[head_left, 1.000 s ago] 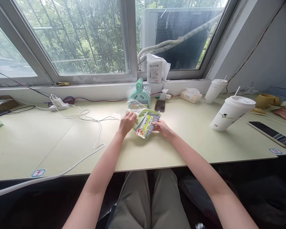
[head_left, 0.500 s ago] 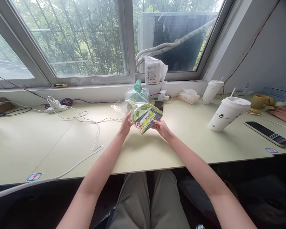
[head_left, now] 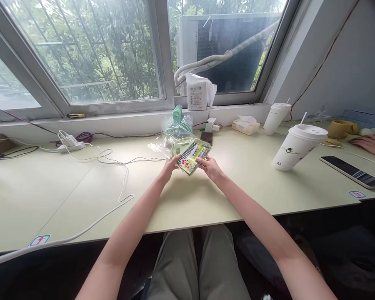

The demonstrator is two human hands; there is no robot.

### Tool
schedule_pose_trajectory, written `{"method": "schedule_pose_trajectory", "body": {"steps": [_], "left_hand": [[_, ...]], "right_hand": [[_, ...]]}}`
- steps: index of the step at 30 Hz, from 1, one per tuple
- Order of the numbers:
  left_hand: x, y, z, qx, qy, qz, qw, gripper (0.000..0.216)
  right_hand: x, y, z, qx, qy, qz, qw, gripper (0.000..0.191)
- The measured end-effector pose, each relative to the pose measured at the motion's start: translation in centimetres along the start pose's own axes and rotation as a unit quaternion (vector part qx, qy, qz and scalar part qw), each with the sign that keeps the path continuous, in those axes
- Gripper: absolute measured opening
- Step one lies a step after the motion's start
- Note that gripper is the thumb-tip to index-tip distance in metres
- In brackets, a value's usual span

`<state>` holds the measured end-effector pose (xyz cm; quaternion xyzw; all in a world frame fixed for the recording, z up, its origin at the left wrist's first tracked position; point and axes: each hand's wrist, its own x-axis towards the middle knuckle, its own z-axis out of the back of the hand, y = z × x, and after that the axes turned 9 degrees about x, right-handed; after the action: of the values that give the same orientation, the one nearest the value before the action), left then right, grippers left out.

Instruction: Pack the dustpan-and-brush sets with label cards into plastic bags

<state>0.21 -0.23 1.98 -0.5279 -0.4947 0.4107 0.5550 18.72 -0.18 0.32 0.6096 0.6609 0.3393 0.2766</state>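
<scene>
Both hands pinched the green brush pack (head_left: pixel 192 155) at frame centre.
Left hand (head_left: pixel 168 167), right hand (head_left: pixel 208 166) gripped opposite edges; best kept level, wrapper (head_left: pixel 175 132) trailing.

the surface (head_left: pixel 206 200) in front of the two hands is bare right down to its near edge, so there is open passage there. to the left, a white cable (head_left: pixel 118 189) loops across the surface from a power strip (head_left: pixel 69 146) by the sill, fencing off that side. behind the hands, a teal dustpan in a plastic bag (head_left: pixel 177 127) stands just beside a dark phone (head_left: pixel 206 138). to the right, a tilted lidded cup with straw (head_left: pixel 296 148) blocks the way, with a second cup (head_left: pixel 276 118) and a tissue pack (head_left: pixel 245 125) behind it; a tablet (head_left: pixel 353 172) and another person's hand (head_left: pixel 368 143) lie at the far right.
</scene>
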Motion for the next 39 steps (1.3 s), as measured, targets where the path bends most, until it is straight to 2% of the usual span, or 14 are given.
{"method": "schedule_pose_trajectory", "body": {"steps": [5,7,11,13,15,20,25,27,29,32,33,34,35,39], "left_hand": [[-0.4,-0.5,-1.5,-0.029,0.096,0.016,0.995,0.058],[-0.4,-0.5,-1.7,-0.036,0.071,0.0,0.997,0.064],[-0.4,-0.2,-1.6,-0.065,-0.029,-0.074,0.995,0.076],[-0.7,0.0,-2.1,-0.068,-0.057,-0.083,0.993,0.081],[-1.3,0.2,-3.0,-0.063,-0.055,-0.069,0.994,0.085],[-2.1,0.1,-4.6,-0.062,0.006,-0.053,0.997,0.085],[-1.3,-0.6,-3.3,-0.07,-0.078,-0.094,0.99,0.076],[-1.2,-0.7,-2.7,-0.055,-0.079,-0.095,0.991,0.073],[-1.3,-0.6,-2.4,-0.015,-0.007,-0.072,0.997,0.076],[-1.5,0.0,-2.8,0.051,0.186,-0.014,0.981,0.082],[-1.4,0.3,-3.0,0.055,0.23,-0.003,0.972,0.082],[-1.3,0.5,-3.2,0.046,0.245,-0.003,0.968,0.079],[-1.2,0.7,-3.4,0.028,0.231,-0.014,0.973,0.076],[-0.7,0.3,-3.5,-0.071,0.069,-0.092,0.991,0.065]], "right_hand": [[-0.2,0.6,-0.8,0.062,-0.027,0.072,0.995,0.033],[-0.4,1.0,-1.0,0.06,-0.02,0.071,0.995,0.034],[-0.7,1.3,-1.2,0.047,0.008,0.039,0.998,0.035],[-0.8,1.3,-1.3,0.042,0.027,0.029,0.998,0.036],[-1.1,1.4,-1.6,0.043,0.037,0.045,0.997,0.037],[-1.8,2.2,-2.0,0.038,0.037,0.108,0.993,0.035],[-1.8,2.4,-1.7,-0.01,0.069,0.069,0.995,0.037],[-1.7,2.2,-1.7,-0.015,0.072,0.058,0.996,0.038],[-1.6,2.1,-1.6,-0.009,0.062,0.067,0.996,0.038],[-1.1,2.3,-1.0,0.008,0.034,0.109,0.993,0.036],[-0.9,2.5,-0.7,0.014,0.025,0.124,0.992,0.035],[-0.7,2.7,-0.3,0.018,0.017,0.136,0.99,0.034],[-0.5,2.9,0.1,0.022,0.009,0.144,0.989,0.034],[0.2,3.2,1.0,0.017,-0.005,0.115,0.993,0.038]]}}
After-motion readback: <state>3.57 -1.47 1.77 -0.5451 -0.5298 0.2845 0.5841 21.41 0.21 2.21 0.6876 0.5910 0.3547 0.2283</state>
